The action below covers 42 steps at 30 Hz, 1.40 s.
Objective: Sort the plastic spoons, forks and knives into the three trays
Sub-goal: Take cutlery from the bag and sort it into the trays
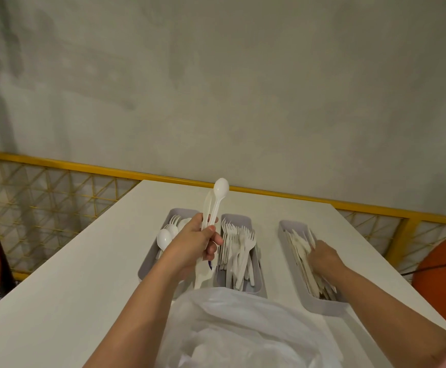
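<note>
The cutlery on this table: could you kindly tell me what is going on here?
A person is sorting white plastic cutlery into three grey trays on the table. The left hand holds a spoon and what seems a knife raised above the left tray, which holds mostly spoons. The right hand reaches into the right tray among the knives. The middle tray holds forks, and a plastic bag lies nearest the camera.
</note>
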{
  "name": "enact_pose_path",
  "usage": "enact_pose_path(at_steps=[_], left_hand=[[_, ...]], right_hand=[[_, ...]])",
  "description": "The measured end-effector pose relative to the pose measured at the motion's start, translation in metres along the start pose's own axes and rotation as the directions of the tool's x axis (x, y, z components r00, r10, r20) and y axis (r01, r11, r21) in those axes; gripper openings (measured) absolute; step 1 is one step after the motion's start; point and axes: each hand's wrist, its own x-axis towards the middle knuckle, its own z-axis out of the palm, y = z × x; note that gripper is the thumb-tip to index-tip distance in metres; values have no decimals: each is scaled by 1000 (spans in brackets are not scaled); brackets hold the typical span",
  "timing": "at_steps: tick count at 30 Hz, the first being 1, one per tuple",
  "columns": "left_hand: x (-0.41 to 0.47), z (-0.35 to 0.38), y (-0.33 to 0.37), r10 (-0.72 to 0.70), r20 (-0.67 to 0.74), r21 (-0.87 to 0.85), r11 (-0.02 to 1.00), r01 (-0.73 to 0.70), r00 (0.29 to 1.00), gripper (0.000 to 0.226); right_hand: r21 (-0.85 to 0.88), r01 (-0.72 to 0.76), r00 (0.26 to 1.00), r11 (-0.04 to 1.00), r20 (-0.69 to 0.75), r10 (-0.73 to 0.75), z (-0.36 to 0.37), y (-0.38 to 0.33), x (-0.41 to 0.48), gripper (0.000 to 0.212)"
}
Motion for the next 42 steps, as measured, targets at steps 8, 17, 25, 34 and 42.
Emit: enact_pose_path(at_steps=[8,17,25,34,42], left_hand=[[0,2,-1,-7,-6,-7,1000,7,1000,16],[1,-1,-2,-10,22,20,1000,9,1000,17],[-1,-17,3,-18,39,84,996,15,999,22],[5,-69,-2,-9,-276,70,997,30,961,23],[6,-73,-4,-26,-270,28,999,35,963,25]], right_hand=[[-237,-10,1000,971,15,14,12,-4,1,42],[259,404,897,877,75,-435,22,-95,-50,33],[538,356,885,764,66,-460,49,-152,-71,23],[361,323,897,875,178,-405,102,-161,-74,11],[8,417,885,909,225,-408,133,-177,-76,31]])
